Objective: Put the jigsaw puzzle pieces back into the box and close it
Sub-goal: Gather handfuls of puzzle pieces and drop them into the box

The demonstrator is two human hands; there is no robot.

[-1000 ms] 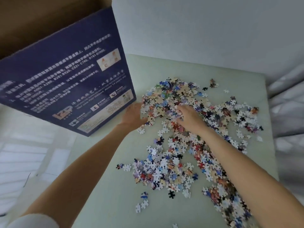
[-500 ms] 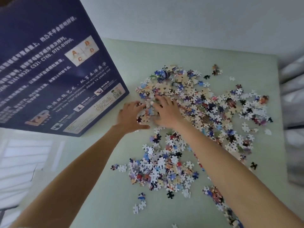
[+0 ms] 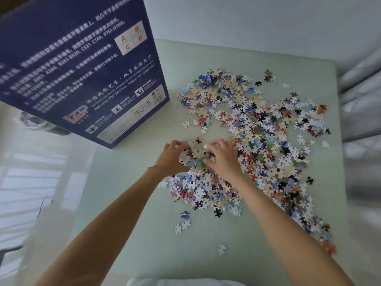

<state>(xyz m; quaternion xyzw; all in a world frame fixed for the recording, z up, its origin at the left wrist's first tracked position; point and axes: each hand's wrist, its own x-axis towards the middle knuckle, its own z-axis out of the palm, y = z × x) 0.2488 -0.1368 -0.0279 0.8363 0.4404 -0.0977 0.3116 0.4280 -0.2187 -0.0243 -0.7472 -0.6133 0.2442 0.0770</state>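
Hands (image 3: 223, 159) drawn nearer – pieces (image 3: 196, 156) cupped, box (image 3: 82, 65) upright

We note the dark blue printed cardboard box (image 3: 82, 65) at far left: smooth face with a slight sheen, raw brown board showing at its top left corner. The multicoloured die-cut card jigsaw pieces (image 3: 257, 129) scattered to the right look thin and matt, many showing plain white backs. The pale green table surface (image 3: 144, 234) beneath reads as smooth and softly matt. At far right, grey cloth (image 3: 360, 100) lies in soft folds.
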